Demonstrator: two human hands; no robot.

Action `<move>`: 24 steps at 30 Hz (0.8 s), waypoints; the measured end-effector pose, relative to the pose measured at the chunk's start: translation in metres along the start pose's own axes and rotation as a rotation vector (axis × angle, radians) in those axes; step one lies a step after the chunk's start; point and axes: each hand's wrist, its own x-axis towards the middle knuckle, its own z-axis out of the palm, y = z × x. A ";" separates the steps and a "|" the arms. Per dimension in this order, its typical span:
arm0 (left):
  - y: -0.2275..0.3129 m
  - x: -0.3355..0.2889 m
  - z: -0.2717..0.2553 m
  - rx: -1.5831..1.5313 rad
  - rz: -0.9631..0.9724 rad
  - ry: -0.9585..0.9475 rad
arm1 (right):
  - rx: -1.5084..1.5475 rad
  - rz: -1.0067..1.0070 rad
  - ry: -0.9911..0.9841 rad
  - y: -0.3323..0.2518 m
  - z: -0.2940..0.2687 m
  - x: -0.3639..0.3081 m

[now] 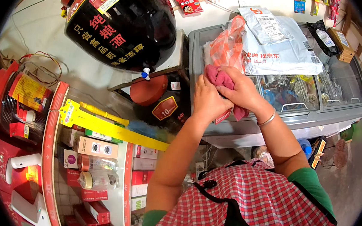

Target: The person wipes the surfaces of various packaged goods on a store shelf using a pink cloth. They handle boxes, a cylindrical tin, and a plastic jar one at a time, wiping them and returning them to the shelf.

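My two hands are close together over the near left edge of a grey glass-topped chest freezer (292, 114). A dark pink cloth (219, 77) is bunched in my right hand (244, 92), its loose end hanging below the palm. Beside it, my left hand (206, 99) is closed round a red box (223, 116), of which only a corner shows beneath the hands. The cloth lies against that box, and the fingers hide most of the contact.
White and grey parcel bags (277, 48), an orange checked plastic bag (229, 42), a black packet (323, 38) and a brown carton (341, 44) lie on the freezer. A large black jar (124, 26) stands left, above shelves with boxes and glass jars (99, 180). A yellow strip (115, 128) juts out.
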 end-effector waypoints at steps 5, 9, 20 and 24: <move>-0.014 -0.013 -0.005 -0.251 0.077 0.032 | -0.098 0.040 -0.046 0.001 0.002 0.001; -0.022 -0.049 0.005 -0.240 -0.014 0.126 | -0.111 0.077 -0.049 -0.001 0.002 0.001; -0.036 -0.059 0.031 -0.533 -0.033 0.267 | -0.542 -0.576 -0.114 -0.045 0.006 -0.009; -0.026 -0.056 0.026 -0.455 -0.083 0.255 | -0.596 -0.467 -0.172 -0.035 0.000 -0.001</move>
